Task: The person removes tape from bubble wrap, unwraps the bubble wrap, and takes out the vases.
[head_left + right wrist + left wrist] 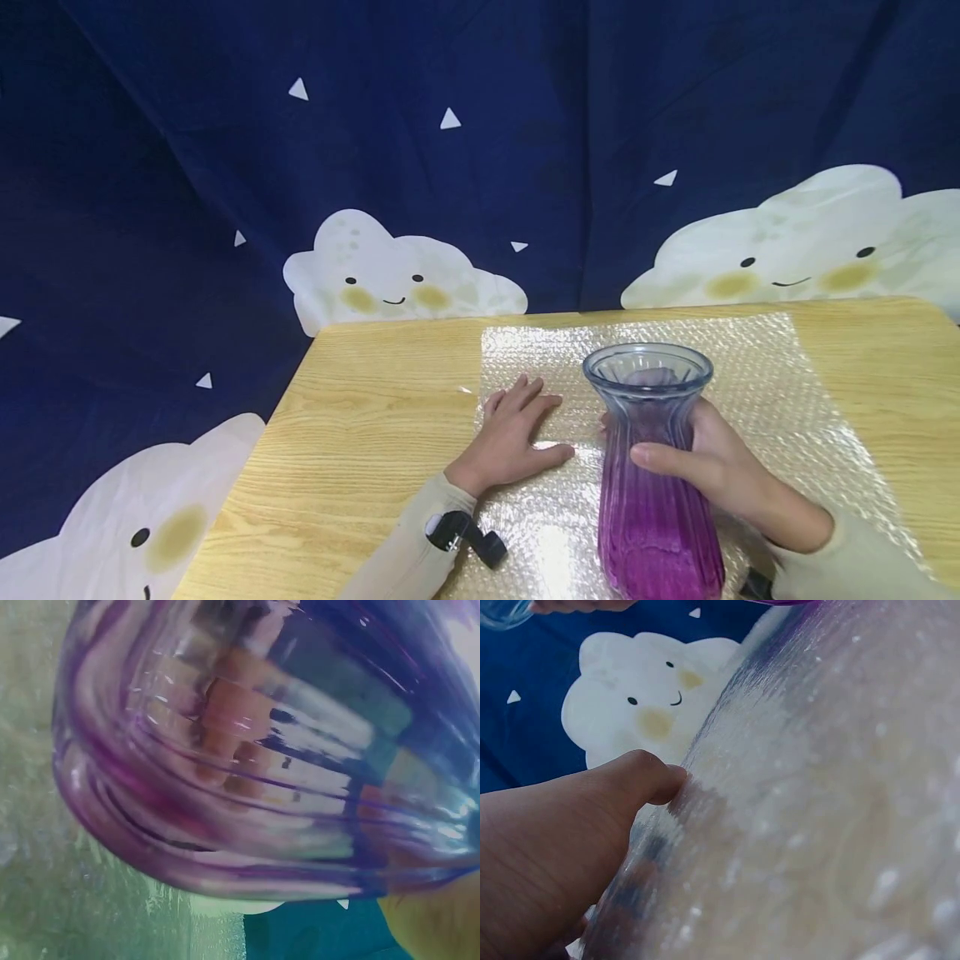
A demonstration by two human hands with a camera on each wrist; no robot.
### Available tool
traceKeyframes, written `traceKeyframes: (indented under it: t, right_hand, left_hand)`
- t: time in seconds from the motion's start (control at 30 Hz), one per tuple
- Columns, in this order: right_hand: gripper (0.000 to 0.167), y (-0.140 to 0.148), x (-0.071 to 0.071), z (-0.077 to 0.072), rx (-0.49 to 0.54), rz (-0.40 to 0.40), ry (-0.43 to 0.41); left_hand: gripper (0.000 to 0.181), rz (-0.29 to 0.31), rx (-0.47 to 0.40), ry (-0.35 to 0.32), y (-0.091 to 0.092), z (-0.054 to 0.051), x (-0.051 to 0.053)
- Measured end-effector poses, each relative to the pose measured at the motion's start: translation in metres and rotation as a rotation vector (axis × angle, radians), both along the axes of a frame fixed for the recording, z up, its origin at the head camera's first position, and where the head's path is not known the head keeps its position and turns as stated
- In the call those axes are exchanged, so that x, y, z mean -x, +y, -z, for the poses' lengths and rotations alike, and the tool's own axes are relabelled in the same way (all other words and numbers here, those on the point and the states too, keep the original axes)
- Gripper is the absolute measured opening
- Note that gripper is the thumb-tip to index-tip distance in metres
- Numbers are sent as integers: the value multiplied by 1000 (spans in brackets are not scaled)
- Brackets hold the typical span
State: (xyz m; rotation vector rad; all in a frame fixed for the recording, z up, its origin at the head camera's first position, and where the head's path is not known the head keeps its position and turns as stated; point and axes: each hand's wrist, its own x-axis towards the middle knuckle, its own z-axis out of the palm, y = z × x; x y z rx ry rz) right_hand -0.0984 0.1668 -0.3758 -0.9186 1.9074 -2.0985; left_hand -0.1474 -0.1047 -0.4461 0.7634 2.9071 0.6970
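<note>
A ribbed glass vase (656,492), bluish at its flared rim and purple toward the base, is held by my right hand (731,467). The thumb lies across the near side of the neck, and the other fingers go behind the glass. In the right wrist view the vase (225,787) fills most of the picture. Left of it, my left hand (517,437) rests with spread fingers on a sheet of bubble wrap (555,358). The left wrist view shows the left thumb (649,780) against the bubble wrap (817,787).
The bubble wrap lies over a light wooden table (352,417), reaching close to its far edge. Behind the table hangs a dark blue curtain (420,175) printed with smiling clouds and white triangles. A black strap device (465,533) sits on the left wrist.
</note>
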Motion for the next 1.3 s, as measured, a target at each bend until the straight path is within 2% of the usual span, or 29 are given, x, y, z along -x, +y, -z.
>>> traceKeyframes:
  t: [0.2, 0.43, 0.57, 0.63, 0.87, 1.0, 1.3]
  right_hand:
    - [59, 1, -8, -1, -2, 12, 56]
    - [62, 0, -17, -4, -56, 26, 139]
    - [68, 2, -22, 0, -71, 32, 198]
    - [72, 4, -24, 4, -60, 43, 239]
    - [88, 0, -24, 14, 119, -34, 368]
    - [89, -4, -25, 14, 134, -31, 430]
    - [85, -6, -30, 17, 108, -25, 479]
  left_hand:
    - [73, -1, 7, -4, -1, 1, 0]
    - [73, 2, -1, 1, 0, 1, 1]
    - [73, 9, -3, 1, 0, 1, 1]
    - [73, 11, -3, 4, 0, 0, 1]
    - [73, 8, -6, 3, -1, 0, 0]
    - [73, 3, -9, 6, -2, 2, 0]
    - [72, 4, -14, 10, -2, 0, -1]
